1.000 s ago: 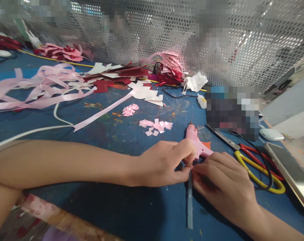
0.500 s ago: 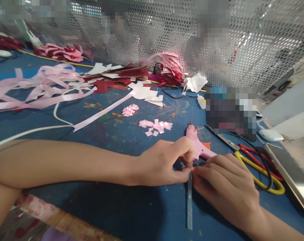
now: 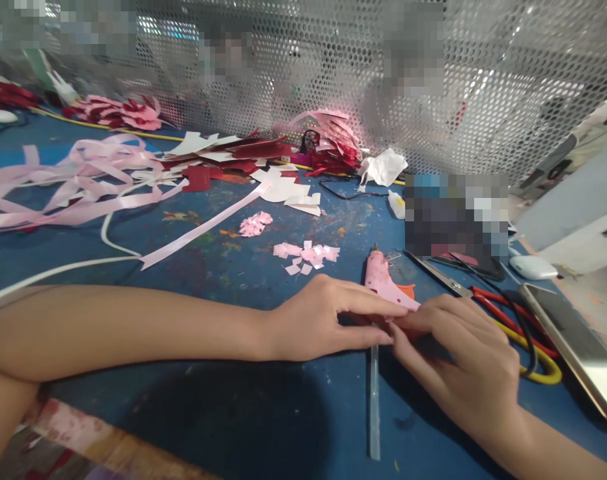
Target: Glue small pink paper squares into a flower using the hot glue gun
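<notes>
My left hand (image 3: 318, 323) reaches in from the left, its index finger and thumb stretched out and apart around the fingertips of my right hand (image 3: 468, 363). Between the right thumb and index finger a tiny pink ribbon piece (image 3: 389, 319) shows, mostly hidden by fingers. Under the left fingertips passes a translucent glue stick (image 3: 374, 407), lying on the blue table. Just beyond both hands rests a pink glue gun (image 3: 383, 277) with an orange trigger, its nozzle pointing away. Small cut pink ribbon squares (image 3: 311, 254) lie farther back, near a pile of tiny pink pieces (image 3: 256, 224).
Scissors (image 3: 466, 291) with red and yellow handles and a phone (image 3: 573, 353) lie at the right. Loose pink ribbon (image 3: 78, 175) and a white cord (image 3: 58, 268) spread at the left. Paper scraps (image 3: 283, 189) lie before a perforated metal screen (image 3: 303, 80).
The left index finger has straightened from a curled pinch and now extends over the right fingertips. The right hand stays close by, its thumb lower and more apart from its palm.
</notes>
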Tool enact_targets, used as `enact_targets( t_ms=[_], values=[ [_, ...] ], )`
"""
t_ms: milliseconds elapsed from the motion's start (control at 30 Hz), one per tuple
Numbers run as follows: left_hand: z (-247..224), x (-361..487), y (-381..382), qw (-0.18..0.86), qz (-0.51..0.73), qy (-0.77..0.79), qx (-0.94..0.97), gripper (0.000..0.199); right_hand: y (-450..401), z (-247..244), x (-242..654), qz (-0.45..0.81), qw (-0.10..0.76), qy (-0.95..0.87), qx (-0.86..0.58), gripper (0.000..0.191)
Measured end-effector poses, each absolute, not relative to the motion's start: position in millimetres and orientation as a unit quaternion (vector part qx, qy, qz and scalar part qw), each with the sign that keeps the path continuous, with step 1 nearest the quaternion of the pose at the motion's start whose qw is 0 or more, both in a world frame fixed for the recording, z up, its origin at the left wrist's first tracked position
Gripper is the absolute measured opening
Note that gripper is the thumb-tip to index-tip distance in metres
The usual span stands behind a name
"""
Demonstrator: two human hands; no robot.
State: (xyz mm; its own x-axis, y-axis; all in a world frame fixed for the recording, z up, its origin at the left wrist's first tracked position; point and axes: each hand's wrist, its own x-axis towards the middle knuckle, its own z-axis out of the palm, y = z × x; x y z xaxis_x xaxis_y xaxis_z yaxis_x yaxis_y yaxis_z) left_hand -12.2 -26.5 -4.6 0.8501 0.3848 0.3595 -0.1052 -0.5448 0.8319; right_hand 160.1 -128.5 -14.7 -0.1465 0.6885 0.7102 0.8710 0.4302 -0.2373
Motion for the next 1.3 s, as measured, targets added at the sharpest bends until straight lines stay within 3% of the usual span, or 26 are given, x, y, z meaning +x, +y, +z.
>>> enact_targets(
  t_ms=[167,433,567,800,1000,1300],
  values=[
    [-5,-12,-24,0.465,0.263,0.101,0.839,0.019,-127,-15,162,-0.116,0.391,-0.756,-0.512,0.024],
    [0,-26,-23,0.393,0.313,0.132,0.854,0.014,-127,-17,165,-0.104,0.388,-0.767,-0.500,0.024],
    [2,-52,0,0.306,0.371,0.164,0.861,0.012,-127,-21,167,-0.079,0.385,-0.769,-0.505,0.023],
    [3,-109,85,0.103,0.437,0.333,0.830,0.027,-126,-24,167,-0.059,0.361,-0.796,-0.482,0.022],
    [-3,-116,110,0.225,0.396,0.417,0.787,0.034,-126,-25,167,-0.060,0.356,-0.798,-0.483,0.023],
    [-4,-114,111,0.235,0.335,0.403,0.819,0.030,-127,-26,168,-0.058,0.354,-0.797,-0.485,0.023]
  ],
)
